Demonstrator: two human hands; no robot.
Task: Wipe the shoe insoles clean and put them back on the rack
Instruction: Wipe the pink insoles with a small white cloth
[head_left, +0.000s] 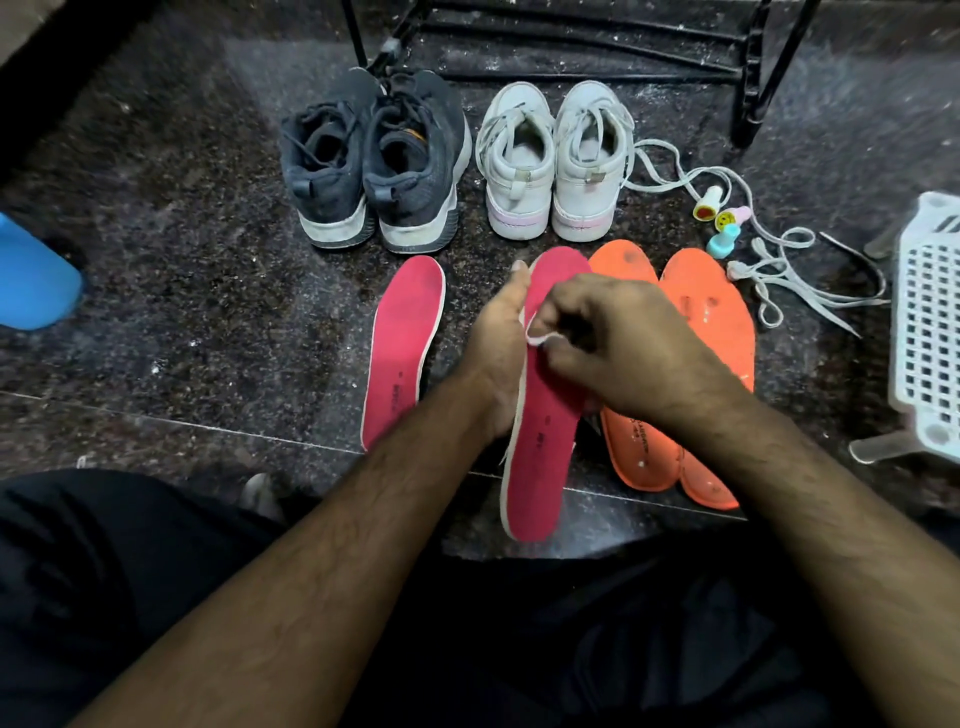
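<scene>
Dark speckled stone floor (182, 270): left hand (496, 358) grips the pink foam insole (540, 441) tilted up, steadying it for right hand (618, 343) pinching a white wipe (537, 339).

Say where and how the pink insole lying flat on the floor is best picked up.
Probably at its narrow middle. The pink insole on the floor lies flat, printed side up, left of the left hand, with bare floor along its left edge. Come from above on that side and pinch across the waist, thumb on one long edge, fingers on the other.
</scene>
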